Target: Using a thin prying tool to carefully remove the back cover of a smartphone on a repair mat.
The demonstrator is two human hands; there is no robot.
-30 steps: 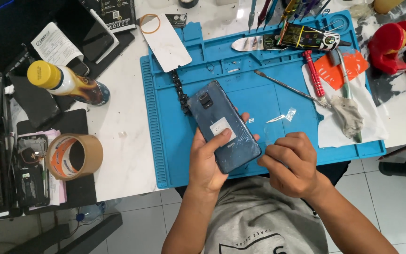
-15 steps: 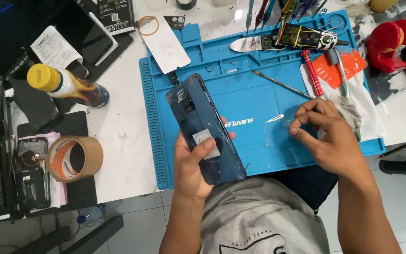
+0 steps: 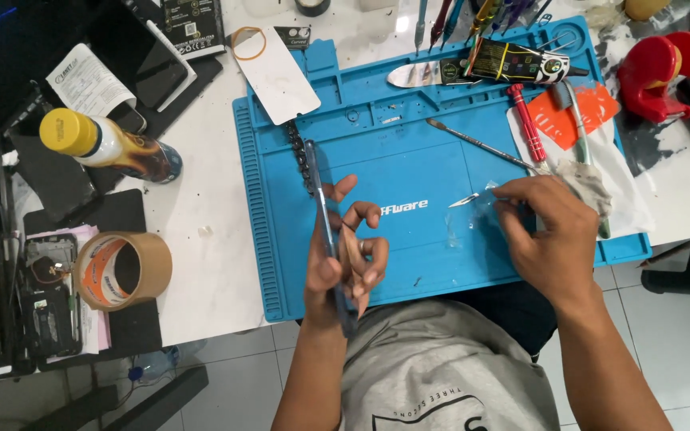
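Gripping phone [image 3: 325, 231], left hand [image 3: 343, 263]

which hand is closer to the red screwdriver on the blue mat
Right. The right hand sits just below the red screwdriver; the left hand, holding the phone on edge, is far off to its left.

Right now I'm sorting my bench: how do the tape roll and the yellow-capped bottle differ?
The tape roll is a brown open ring; the yellow-capped bottle is a long closed container. The roll lies partly on a black pad, the bottle on its side on the white table. Both lie left of the blue mat.
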